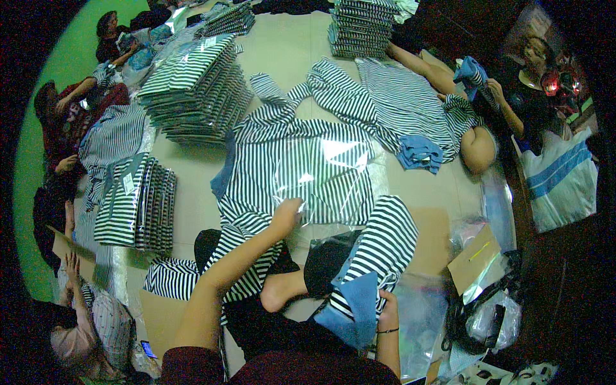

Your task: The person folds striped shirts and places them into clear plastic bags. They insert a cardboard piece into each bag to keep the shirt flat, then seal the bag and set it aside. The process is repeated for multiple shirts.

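Observation:
A black-and-white striped shirt (253,167) lies spread on the floor in front of me. On top of it is a shiny clear plastic bag (321,170). My left hand (287,213) is at the bag's lower left edge, fingers curled in on the plastic. Close to my lap on the right, my right hand (388,312) grips a second striped shirt (384,234) that has blue denim trim (359,305). Its fingers are partly hidden behind the cloth. That shirt hangs bunched over my right knee.
Stacks of bagged striped shirts (192,96) stand far left, with a lower stack (128,205) nearer and another (362,32) at the back. Co-workers sit at left and right; one handles a denim-trimmed shirt (410,96). Cardboard (471,260) and clear bags (410,321) lie right.

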Demonstrator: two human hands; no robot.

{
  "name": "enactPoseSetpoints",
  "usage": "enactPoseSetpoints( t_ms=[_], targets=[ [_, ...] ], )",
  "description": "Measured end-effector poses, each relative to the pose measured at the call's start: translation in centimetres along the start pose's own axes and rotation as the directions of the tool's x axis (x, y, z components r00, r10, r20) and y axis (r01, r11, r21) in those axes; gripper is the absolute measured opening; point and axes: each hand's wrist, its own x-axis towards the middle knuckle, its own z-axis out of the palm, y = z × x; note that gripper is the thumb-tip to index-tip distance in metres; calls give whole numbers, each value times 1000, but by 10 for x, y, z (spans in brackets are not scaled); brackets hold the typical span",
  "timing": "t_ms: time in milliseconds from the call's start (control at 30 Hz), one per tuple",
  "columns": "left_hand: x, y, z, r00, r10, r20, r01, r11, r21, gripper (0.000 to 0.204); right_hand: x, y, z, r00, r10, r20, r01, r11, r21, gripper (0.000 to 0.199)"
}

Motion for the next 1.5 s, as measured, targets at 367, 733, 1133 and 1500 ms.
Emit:
enactPoseSetpoints(
  t_ms=[367,733,1133,1500],
  targets=[
    [31,18,-32,956,287,-62,-248,901,357,16,26,9,34,812,274,516,40,854,-518,17],
    [23,17,-63,981,126,-148,-167,938,-303,23,-2,14,52,927,211,310,-37,874,-484,20],
    [-16,66,-87,841,526,-129,-537,839,-84,14,57,2,52,880,336,336,-135,855,-501,34],
    [-93,149,-135,815,569,-109,-578,810,-95,19,0,-11,123,810,156,566,73,930,-361,45]
  ],
)
